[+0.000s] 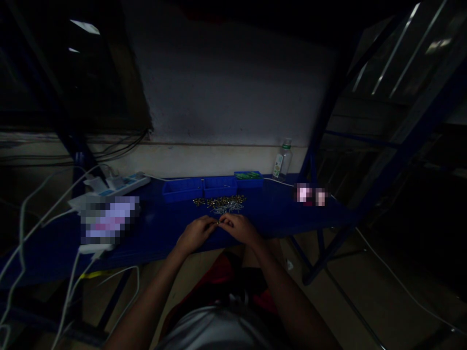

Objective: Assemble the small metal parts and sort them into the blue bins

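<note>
Over the front edge of the blue table, my left hand and my right hand meet fingertip to fingertip. Both are closed in a pinch on a small brass-coloured metal part, mostly covered by the fingers. Its exact kind is too small and dark to make out. Just beyond the hands lies a loose heap of silver pins or screws. Behind these spreads a row of small brass-coloured metal pieces.
Blue bins stand along the back, beside a small blue box of green items. A clear bottle is at back right. At left are a power strip, white cables and a blurred object. Another blurred object lies right.
</note>
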Tool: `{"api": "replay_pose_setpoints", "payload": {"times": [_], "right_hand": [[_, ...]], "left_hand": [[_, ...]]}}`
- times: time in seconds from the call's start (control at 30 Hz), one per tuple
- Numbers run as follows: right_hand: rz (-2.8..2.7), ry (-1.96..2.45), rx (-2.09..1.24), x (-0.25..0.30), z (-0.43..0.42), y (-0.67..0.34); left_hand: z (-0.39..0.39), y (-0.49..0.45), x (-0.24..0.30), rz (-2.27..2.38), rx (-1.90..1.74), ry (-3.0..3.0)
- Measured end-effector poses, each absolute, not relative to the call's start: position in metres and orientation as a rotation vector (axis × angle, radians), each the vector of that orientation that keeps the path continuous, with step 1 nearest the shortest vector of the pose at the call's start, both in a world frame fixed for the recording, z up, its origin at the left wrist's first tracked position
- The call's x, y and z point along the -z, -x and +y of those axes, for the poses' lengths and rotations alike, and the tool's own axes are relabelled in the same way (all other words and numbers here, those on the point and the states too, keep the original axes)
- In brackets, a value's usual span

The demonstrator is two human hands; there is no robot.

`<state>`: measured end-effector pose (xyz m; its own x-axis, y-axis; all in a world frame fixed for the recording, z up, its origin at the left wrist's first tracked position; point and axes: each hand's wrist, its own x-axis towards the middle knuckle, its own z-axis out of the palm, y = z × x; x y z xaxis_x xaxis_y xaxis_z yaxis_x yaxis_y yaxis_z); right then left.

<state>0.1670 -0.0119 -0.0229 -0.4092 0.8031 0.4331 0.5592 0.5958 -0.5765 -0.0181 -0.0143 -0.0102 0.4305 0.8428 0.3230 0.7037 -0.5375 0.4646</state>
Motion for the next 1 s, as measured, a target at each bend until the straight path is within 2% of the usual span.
{"api": "replay_pose_setpoints", "payload": {"times": [1.0], "right_hand": [[-2.100, 1.097, -0.408, 0.0274, -0.0091, -0.1654]], "left_hand": [[-0.0120, 0.0219, 0.0133, 1.321, -0.807, -2.370]]}}
